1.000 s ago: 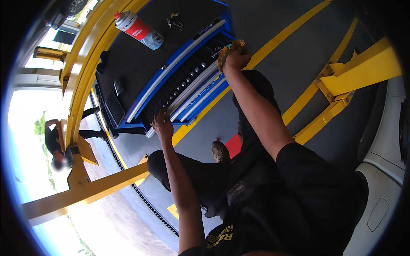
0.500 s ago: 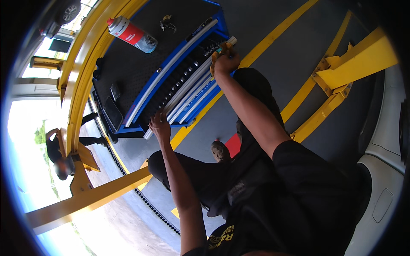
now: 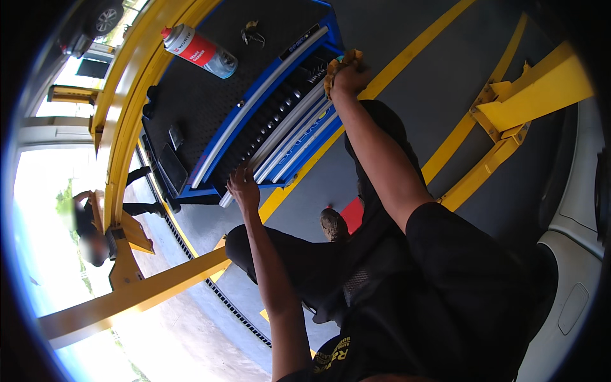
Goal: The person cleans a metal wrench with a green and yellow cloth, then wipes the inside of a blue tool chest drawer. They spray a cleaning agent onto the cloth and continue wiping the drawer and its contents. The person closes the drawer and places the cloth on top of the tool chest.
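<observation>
A blue tool cabinet [image 3: 213,105] stands before me with its top drawer [image 3: 270,121] pulled out. Rows of metal sockets [image 3: 280,109] and slimmer bits lie in the drawer. My left hand [image 3: 243,186] rests on the near left end of the drawer's silver front edge, fingers spread over it. At the drawer's far right end, my right hand [image 3: 350,77] is closed round a crumpled yellow-brown cloth [image 3: 337,65]. The fingertips of that hand are partly hidden by the cloth.
On the cabinet top lie a red-and-silver spray can [image 3: 200,51], a dark phone-like slab [image 3: 172,169] and a small crumpled item [image 3: 252,33]. Yellow lift arms [image 3: 172,280] stand left and right. A light-coloured car [image 3: 566,286] is at the right. Another person [image 3: 95,223] is at far left.
My right hand and the cloth have moved a little up and to the right, past the drawer's end. My left hand stays at the drawer edge. The view has shifted slightly.
</observation>
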Available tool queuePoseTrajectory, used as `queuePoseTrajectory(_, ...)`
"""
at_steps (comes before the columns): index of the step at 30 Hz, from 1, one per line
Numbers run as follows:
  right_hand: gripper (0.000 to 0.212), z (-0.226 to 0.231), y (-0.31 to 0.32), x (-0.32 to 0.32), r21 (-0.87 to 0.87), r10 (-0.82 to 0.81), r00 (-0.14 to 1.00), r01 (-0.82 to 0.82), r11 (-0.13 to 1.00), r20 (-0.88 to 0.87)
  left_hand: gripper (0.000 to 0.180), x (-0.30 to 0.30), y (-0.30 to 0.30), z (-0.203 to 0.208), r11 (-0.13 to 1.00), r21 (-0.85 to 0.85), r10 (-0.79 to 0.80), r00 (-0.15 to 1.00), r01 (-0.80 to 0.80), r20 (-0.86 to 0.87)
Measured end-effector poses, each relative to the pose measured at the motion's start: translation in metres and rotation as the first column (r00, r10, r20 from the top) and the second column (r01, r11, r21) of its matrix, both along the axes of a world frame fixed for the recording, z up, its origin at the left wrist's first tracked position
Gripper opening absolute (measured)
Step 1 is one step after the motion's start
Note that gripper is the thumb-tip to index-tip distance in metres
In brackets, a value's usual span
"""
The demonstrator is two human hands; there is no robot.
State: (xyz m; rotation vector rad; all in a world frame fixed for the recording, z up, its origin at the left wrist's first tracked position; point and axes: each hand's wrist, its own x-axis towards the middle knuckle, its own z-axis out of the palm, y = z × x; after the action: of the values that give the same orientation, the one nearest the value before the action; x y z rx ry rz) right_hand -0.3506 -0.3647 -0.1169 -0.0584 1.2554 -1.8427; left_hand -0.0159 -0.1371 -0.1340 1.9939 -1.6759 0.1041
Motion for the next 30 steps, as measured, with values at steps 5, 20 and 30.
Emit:
queuePoseTrajectory(5, 0.035, -0.014, -0.013, -0.013, 0.097, -0.107, 0.991, 0.115, 0.989, -0.078, 0.029, -0.010, -0.011, -0.004, 0.998, 0.054, 0.027, 0.999, -0.028, 0.022)
queuePoseTrajectory(20, 0.030, -0.030, 0.073, 0.097, 0.080, 0.185, 0.980, -0.190, 0.979, 0.068, 0.030, -0.016, -0.023, -0.003, 1.000, -0.004, 0.008, 1.000, -0.008, 0.009)
queuePoseTrajectory(30, 0.026, 0.040, 0.104, 0.099, -0.152, 0.205, 0.846, -0.315, 0.937, -0.493, 0.032, 0.002, 0.008, 0.015, 0.997, 0.071, -0.004, 0.992, 0.013, -0.129)
